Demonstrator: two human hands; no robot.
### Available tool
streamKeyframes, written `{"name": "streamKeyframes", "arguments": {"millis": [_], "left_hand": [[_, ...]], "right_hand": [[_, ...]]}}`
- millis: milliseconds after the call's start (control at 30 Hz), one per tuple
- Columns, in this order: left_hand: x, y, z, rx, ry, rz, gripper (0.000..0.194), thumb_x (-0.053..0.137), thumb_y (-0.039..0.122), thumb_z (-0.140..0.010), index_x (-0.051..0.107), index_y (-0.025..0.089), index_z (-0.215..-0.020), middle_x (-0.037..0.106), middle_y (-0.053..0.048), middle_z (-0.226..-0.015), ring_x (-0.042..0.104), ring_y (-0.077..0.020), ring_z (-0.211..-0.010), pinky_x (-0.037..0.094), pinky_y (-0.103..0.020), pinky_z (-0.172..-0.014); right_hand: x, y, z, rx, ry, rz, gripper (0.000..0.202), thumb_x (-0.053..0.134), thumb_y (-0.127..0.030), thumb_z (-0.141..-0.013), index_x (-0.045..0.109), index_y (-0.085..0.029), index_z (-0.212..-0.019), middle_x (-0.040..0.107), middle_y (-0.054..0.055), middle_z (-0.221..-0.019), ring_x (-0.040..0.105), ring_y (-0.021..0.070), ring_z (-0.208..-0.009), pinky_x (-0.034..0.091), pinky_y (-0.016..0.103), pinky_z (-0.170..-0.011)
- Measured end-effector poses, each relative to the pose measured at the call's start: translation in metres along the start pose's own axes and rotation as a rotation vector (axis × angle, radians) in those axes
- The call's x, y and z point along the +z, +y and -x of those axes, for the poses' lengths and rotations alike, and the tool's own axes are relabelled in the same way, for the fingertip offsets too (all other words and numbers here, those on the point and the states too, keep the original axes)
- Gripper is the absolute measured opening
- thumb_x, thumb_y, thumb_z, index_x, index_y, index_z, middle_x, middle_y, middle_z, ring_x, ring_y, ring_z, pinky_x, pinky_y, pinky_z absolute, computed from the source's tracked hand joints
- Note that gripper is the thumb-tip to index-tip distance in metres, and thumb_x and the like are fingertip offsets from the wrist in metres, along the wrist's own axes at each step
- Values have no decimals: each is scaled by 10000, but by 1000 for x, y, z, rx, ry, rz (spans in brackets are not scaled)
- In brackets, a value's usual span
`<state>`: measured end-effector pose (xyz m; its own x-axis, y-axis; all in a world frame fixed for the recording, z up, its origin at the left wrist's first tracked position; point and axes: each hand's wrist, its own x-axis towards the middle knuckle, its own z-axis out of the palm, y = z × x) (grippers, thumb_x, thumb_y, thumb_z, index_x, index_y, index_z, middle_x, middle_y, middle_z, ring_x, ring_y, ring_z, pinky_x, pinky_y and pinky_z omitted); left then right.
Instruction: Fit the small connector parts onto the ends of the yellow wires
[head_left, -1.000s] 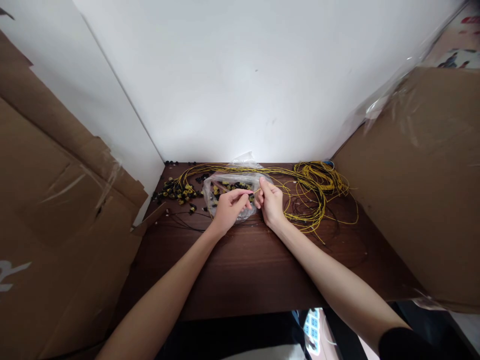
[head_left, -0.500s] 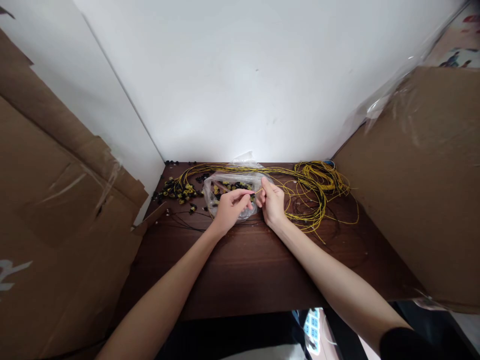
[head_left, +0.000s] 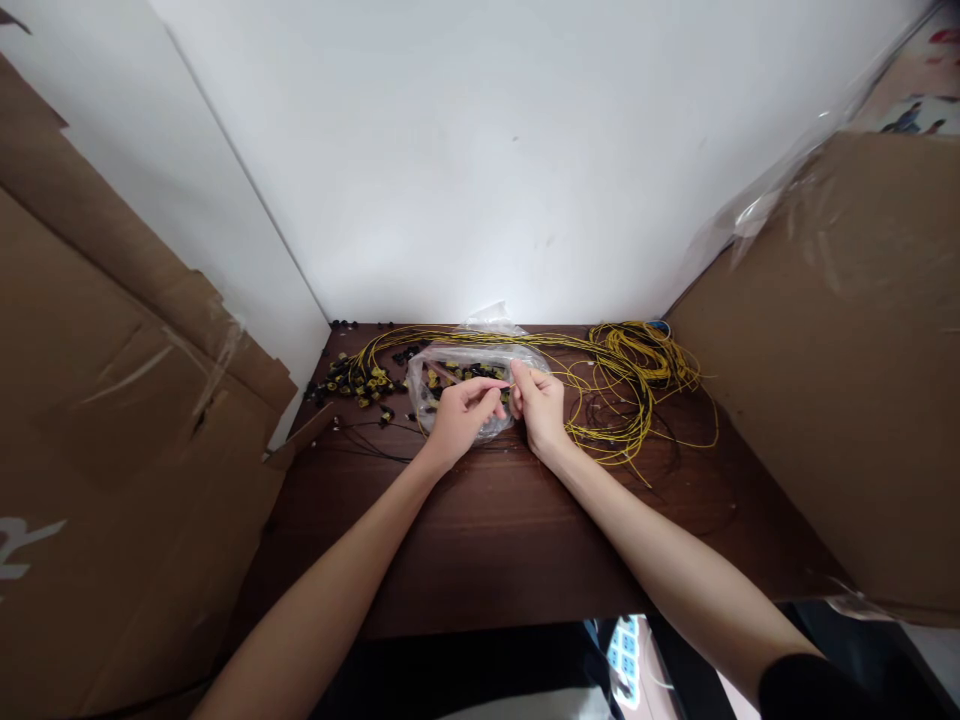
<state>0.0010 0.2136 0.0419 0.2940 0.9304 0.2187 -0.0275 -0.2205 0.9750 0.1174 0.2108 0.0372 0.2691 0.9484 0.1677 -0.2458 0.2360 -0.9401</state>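
My left hand (head_left: pixel 466 410) is closed in a pinch over the front of a clear plastic bag, with a small black part (head_left: pixel 505 390) at its fingertips. My right hand (head_left: pixel 537 400) is closed too, its thumb and forefinger pinching the end of a thin yellow wire, which the fingers now mostly hide. The fingertips of both hands almost meet. Behind and below them lies the open plastic bag (head_left: pixel 421 374), holding several black and yellow connectors (head_left: pixel 474 371). Black and yellow wires (head_left: pixel 551 342) run behind the bag.
Several connectors with wires attached (head_left: pixel 367 384) are heaped at the left. A coil of yellow and black wire (head_left: pixel 637 365) lies at the right. Cardboard stands at the left (head_left: pixel 112 430) and right (head_left: pixel 847 380) of the brown tabletop (head_left: pixel 495 560), with a white wall (head_left: pixel 495 180) behind.
My right hand has moved slightly left, closing the gap to my left fingertips. The short stretch of yellow wire between them is now hidden. My left hand has hardly moved.
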Motion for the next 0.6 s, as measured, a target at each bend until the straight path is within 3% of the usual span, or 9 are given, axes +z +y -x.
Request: {"name": "streamKeyframes", "arguments": {"millis": [167,433,600], "left_hand": [[0,-3,0,7,-21,0,242,544,287,-796,678,123,-915,609,-2,-571,507,-88,-513,385,-205,-519],[-1,-2,0,13,-7,-28,243,530,268,-803,675,109,-915,600,0,-570,504,-85,-518,396,-200,-530],[1,-3,-1,21,-35,-13,245,526,261,-805,667,108,-933,604,0,-576,519,-87,-530,392,-200,-532]], "right_hand": [[0,-1,-3,9,57,-105,522,634,-487,-738,373,-190,-397,318,-73,-332,299,57,-292,202,227,-350],[0,-1,0,-2,-49,57,532,590,-559,-739,427,-178,-405,357,-64,-321,307,50,-289,218,210,-343],[0,1,-2,16,14,-47,550,611,-514,-744,383,-180,-370,328,-67,-311,307,50,-280,206,215,-346]]}}
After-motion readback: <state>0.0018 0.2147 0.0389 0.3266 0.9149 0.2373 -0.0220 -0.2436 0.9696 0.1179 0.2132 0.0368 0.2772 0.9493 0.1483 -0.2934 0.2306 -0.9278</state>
